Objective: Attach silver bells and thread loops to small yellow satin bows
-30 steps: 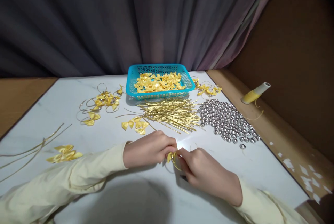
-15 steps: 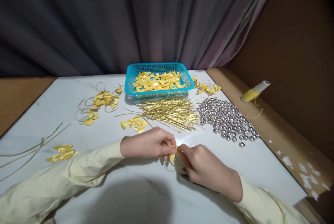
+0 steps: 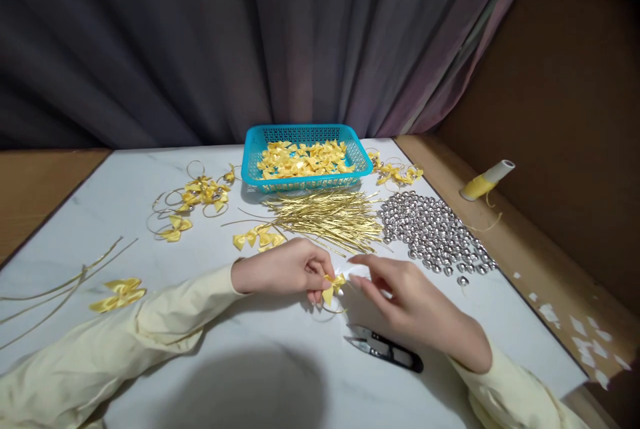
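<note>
Between the thumb and fingertips of my left hand (image 3: pixel 295 270) is a small yellow ribbon bow (image 3: pixel 333 288), with a thin curved cord hanging below it. My right hand (image 3: pixel 410 296) is just to the right of the bow, thumb and forefinger apart and nothing visible between them. Below my right hand lies a pair of black-handled thread snips (image 3: pixel 385 347), its blades pointing left. Beyond both hands is a heap of gold wire-like strands (image 3: pixel 327 219), and a few loose yellow bows (image 3: pixel 257 237) lie just past my left hand.
A blue basket (image 3: pixel 307 182) of yellow bows stands at the back. Silver bells (image 3: pixel 433 229) are spread at right. Bows with looped cords (image 3: pixel 203 194) lie at left, near long gold cords (image 3: pixel 83 274). A yellow thread spool (image 3: pixel 487 180) and white scraps (image 3: pixel 583 342) are along the right side.
My right hand has let go of the bow and drawn back to the right, fingers parting. The snips beneath it have come into plain view. My left hand still pinches the bow.
</note>
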`<state>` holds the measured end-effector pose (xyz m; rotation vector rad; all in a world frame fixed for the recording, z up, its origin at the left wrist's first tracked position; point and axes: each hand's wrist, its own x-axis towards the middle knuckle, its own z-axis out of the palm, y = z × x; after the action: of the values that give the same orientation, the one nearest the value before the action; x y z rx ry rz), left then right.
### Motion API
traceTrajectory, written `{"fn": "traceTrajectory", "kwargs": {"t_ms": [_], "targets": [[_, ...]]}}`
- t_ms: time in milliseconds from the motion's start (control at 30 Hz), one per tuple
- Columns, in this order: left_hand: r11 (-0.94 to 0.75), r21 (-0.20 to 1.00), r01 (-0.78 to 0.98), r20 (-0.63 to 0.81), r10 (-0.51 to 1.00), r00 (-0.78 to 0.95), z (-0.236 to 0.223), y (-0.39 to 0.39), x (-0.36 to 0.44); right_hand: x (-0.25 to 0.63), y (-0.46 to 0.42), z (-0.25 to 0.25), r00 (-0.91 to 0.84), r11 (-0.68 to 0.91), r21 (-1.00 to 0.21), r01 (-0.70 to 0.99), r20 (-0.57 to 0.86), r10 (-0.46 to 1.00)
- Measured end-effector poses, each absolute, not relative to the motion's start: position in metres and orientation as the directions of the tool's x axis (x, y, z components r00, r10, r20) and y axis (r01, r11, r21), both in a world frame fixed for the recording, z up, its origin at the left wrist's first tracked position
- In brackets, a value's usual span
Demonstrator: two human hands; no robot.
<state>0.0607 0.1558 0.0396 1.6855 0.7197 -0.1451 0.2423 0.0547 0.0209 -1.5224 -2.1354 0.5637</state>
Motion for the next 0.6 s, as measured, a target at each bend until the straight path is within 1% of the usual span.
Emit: {"fn": "traceTrajectory", "kwargs": {"t_ms": [67, 233, 300, 367, 467, 533, 567, 600], "targets": [[-0.067, 0.848, 0.525, -0.46, 0.398, 0.794, 0.039, 0.157, 0.06, 0.252, 0.056, 0.032, -0.256, 0.334, -0.56, 0.758, 0.215, 0.942], [-0.099, 0.855, 0.51, -0.423, 0.437, 0.794, 0.035, 0.157, 0.058, 0.261, 0.063, 0.071, -0.292, 0.461, -0.491, 0.739, 0.383, 0.876], [-0.11, 0.854, 0.508, -0.413, 0.45, 0.792, 0.034, 0.156, 0.057, 0.259, 0.066, 0.09, -0.247, 0.479, -0.493, 0.726, 0.462, 0.851], [-0.12, 0.857, 0.501, -0.399, 0.46, 0.793, 0.034, 0.156, 0.056, 0.254, 0.067, 0.107, -0.142, 0.481, -0.552, 0.681, 0.544, 0.827], [-0.115, 0.872, 0.476, -0.37, 0.483, 0.794, 0.037, 0.155, 0.055, 0.241, 0.063, 0.12, 0.082, 0.485, -0.693, 0.533, 0.614, 0.785], [-0.095, 0.889, 0.447, -0.338, 0.522, 0.783, 0.043, 0.153, 0.055, 0.23, 0.058, 0.115, 0.212, 0.476, -0.788, 0.39, 0.58, 0.787], [-0.084, 0.897, 0.433, -0.321, 0.547, 0.773, 0.046, 0.152, 0.055, 0.224, 0.055, 0.109, 0.245, 0.461, -0.832, 0.309, 0.538, 0.806], [-0.079, 0.904, 0.421, -0.304, 0.574, 0.76, 0.049, 0.15, 0.055, 0.218, 0.054, 0.1, 0.239, 0.429, -0.873, 0.234, 0.479, 0.845]]}}
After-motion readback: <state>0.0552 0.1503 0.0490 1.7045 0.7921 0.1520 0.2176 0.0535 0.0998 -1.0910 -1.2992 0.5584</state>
